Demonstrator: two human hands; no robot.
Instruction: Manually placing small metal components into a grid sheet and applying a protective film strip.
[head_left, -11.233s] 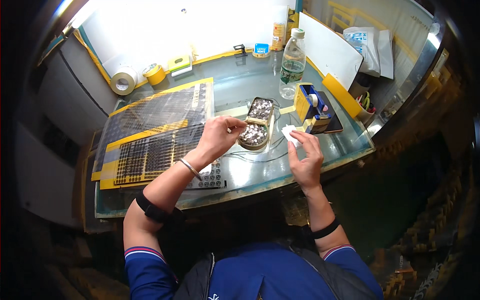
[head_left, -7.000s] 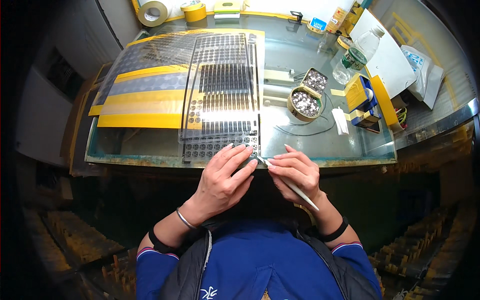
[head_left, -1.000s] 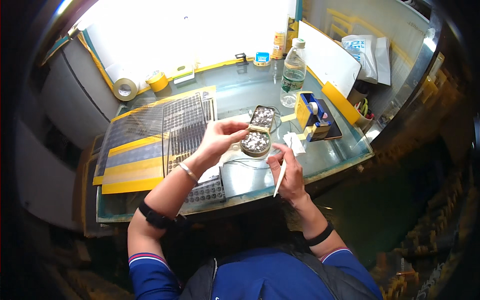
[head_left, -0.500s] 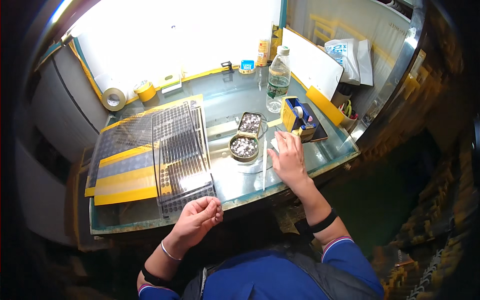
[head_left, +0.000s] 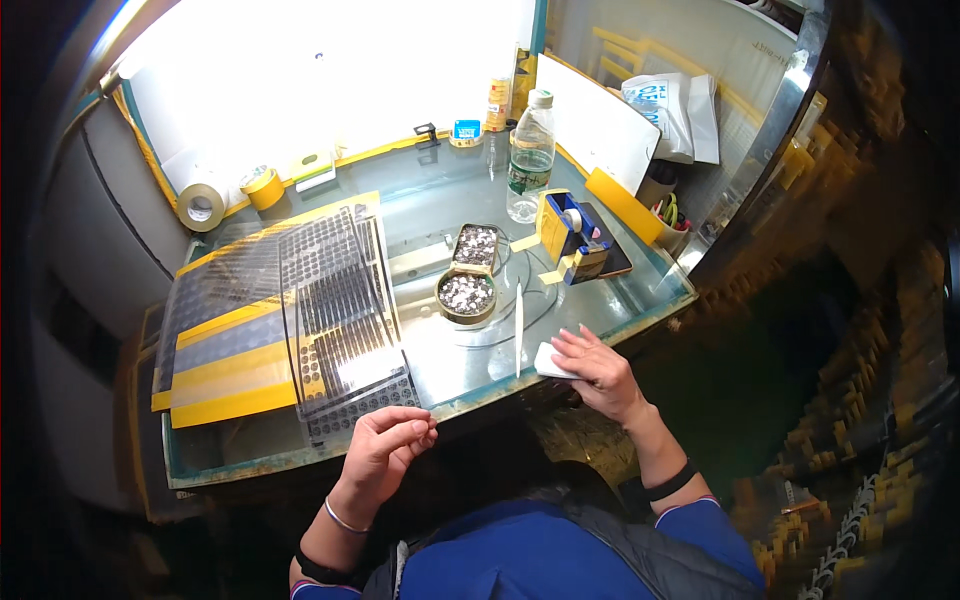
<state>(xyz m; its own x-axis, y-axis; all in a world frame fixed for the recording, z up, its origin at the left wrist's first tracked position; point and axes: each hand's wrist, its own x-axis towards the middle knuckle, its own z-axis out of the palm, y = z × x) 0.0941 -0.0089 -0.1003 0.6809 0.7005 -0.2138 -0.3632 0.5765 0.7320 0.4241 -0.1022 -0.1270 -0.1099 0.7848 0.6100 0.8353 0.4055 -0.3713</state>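
Above the table's near edge, my right hand (head_left: 600, 375) has its fingers over a small white folded pad (head_left: 550, 361), gripping it at the pad's right end. My left hand (head_left: 388, 450) hovers in front of the table, thumb and fingertips pinched together; what they hold, if anything, is too small to make out. Nearest to it lie dark-patterned clear sheets (head_left: 335, 350) with rows of round marks. Between the hands a slim white stick (head_left: 519, 330) lies on the glass. Behind it an open hinged tin (head_left: 467, 294) is full of small black and white bits.
A tape dispenser (head_left: 575, 240) with a tape strip sticking out stands right of the tin. Behind it are a clear water bottle (head_left: 529, 165) and a white board (head_left: 600, 120). Tape rolls (head_left: 201, 206) sit at the back left. A thin dark cable (head_left: 545, 300) curls over the glass table.
My right hand has drawn back from beside the tape dispenser toward the near edge, bringing the white pad along. The left hand stays pinched. The whole view has shifted slightly.
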